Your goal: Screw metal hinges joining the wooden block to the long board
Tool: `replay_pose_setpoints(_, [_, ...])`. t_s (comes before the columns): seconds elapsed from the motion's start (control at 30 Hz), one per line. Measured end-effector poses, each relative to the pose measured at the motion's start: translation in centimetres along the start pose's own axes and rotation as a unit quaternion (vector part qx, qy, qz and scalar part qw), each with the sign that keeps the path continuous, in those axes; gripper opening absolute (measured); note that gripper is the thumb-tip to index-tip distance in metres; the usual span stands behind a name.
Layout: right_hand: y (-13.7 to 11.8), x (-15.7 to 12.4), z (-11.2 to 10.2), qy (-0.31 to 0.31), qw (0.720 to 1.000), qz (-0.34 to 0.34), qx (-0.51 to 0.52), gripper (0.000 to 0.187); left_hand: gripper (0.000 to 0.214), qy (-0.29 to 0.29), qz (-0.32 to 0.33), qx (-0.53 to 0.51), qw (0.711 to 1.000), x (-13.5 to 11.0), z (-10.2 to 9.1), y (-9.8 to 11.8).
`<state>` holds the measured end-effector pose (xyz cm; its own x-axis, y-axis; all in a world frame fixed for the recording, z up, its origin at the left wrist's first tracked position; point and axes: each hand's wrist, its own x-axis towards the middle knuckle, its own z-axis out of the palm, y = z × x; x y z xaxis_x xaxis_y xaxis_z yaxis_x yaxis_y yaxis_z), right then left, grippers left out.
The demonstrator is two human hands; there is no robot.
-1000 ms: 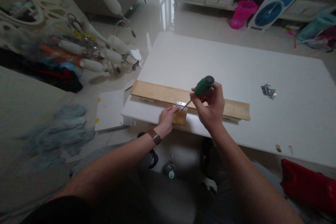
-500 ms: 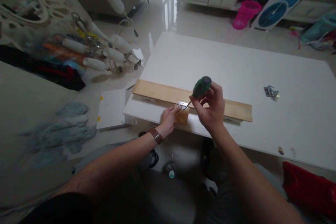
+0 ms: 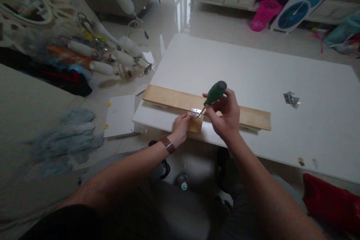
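Note:
In my right hand (image 3: pixel 227 117) is a green screwdriver (image 3: pixel 216 92) with a dark handle end, tilted so its shaft points down and left. The tip meets a small silver hinge (image 3: pixel 196 111). That hinge lies where a long wooden plank (image 3: pixel 171 98) joins a short wooden block (image 3: pixel 196 126). My left hand (image 3: pixel 180 127), with a brown watch strap on its wrist, grips the block, thumb pressed near the hinge. Any screw under the tip is too small to make out.
A large white panel (image 3: pixel 247 71) lies under the wood. A pile of metal hinges (image 3: pixel 291 99) rests on its right part, with small items (image 3: pixel 301 161) near the front edge. A plastic bottle (image 3: pixel 182 182) stands on the floor between my feet. A lamp with white shades (image 3: pixel 123 59) lies left.
My right fingers have shifted on the screwdriver handle, one finger now stretching out past its left side. The left hand, plank and block stay nearly where they were.

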<state>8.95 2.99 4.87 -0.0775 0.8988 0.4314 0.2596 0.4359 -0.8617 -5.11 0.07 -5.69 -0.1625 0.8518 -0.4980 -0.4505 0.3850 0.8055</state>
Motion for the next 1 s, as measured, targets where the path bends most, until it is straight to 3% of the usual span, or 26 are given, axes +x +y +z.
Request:
replay_pose_setpoints(0.13, [0.20,0.10,-0.08,0.014,1.000,0.000,-0.004,0.052,0.035,-0.006,-0.005,-0.001,1.000,0.13,-0.14,-0.15])
replay_pose_setpoints(0.3, [0.67,0.51,0.15,0.069,0.996,-0.014,-0.046,0.040,0.033,-0.002,-0.004,0.020,1.000,0.24,-0.16,-0.11])
replay_pose_setpoints(0.67, [-0.22,0.46,-0.14,0.009,1.000,0.011,-0.007,0.050,0.029,0.013,-0.015,-0.004,1.000,0.14,0.15,-0.24])
replay_pose_setpoints(0.77, [-0.18,0.44,-0.27,0.024,1.000,-0.002,-0.013,0.051,0.030,0.007,-0.006,-0.006,1.000,0.00,0.16,-0.13])
replay_pose_setpoints(0.9, [0.11,0.48,-0.19,0.063,0.997,-0.023,-0.046,0.037,0.030,0.006,-0.009,-0.007,1.000,-0.09,0.24,0.13])
replay_pose_setpoints(1.0, [0.17,0.47,-0.09,0.056,0.997,-0.008,-0.059,0.035,0.029,0.011,-0.007,0.006,1.000,0.01,0.21,0.11])
